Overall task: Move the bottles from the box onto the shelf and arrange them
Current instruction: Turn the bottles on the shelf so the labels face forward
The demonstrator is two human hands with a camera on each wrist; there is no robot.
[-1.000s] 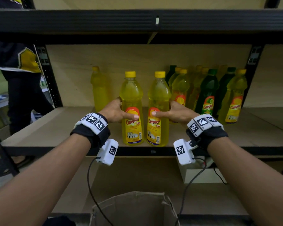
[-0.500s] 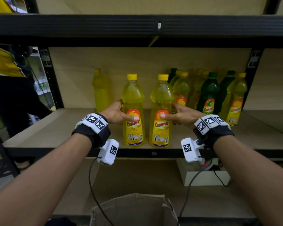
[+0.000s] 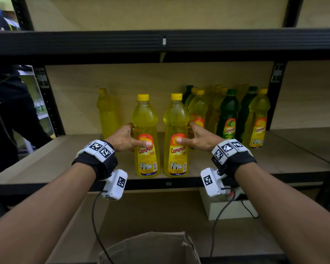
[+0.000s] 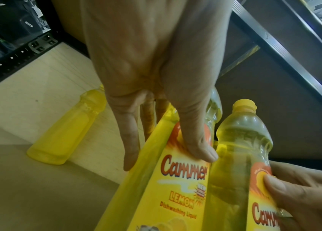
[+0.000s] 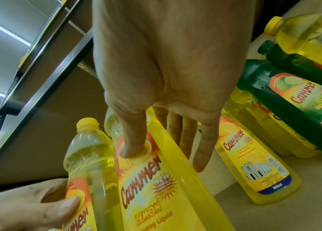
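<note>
Two yellow Cammer lemon bottles stand upright side by side near the front edge of the wooden shelf (image 3: 65, 161), labels facing me. My left hand (image 3: 134, 138) holds the left bottle (image 3: 146, 119), thumb on the label and fingers round the back. My right hand (image 3: 189, 137) grips the right bottle (image 3: 176, 117) the same way. The left wrist view shows my thumb (image 4: 197, 143) pressed on the left bottle (image 4: 176, 192). In the right wrist view my thumb (image 5: 134, 140) presses on the right bottle (image 5: 156, 187). The cardboard box (image 3: 151, 248) is open below; its inside is hidden.
Rows of yellow and green bottles (image 3: 227, 119) fill the shelf's right back part. One plain yellow bottle (image 3: 107, 115) stands alone at the back left. A white box (image 3: 231, 208) with cables lies on the lower shelf. A person (image 3: 6, 111) stands at the far left.
The right bottle has turned in my right hand so its label faces front. Both hands have stayed on their bottles at the shelf's front.
</note>
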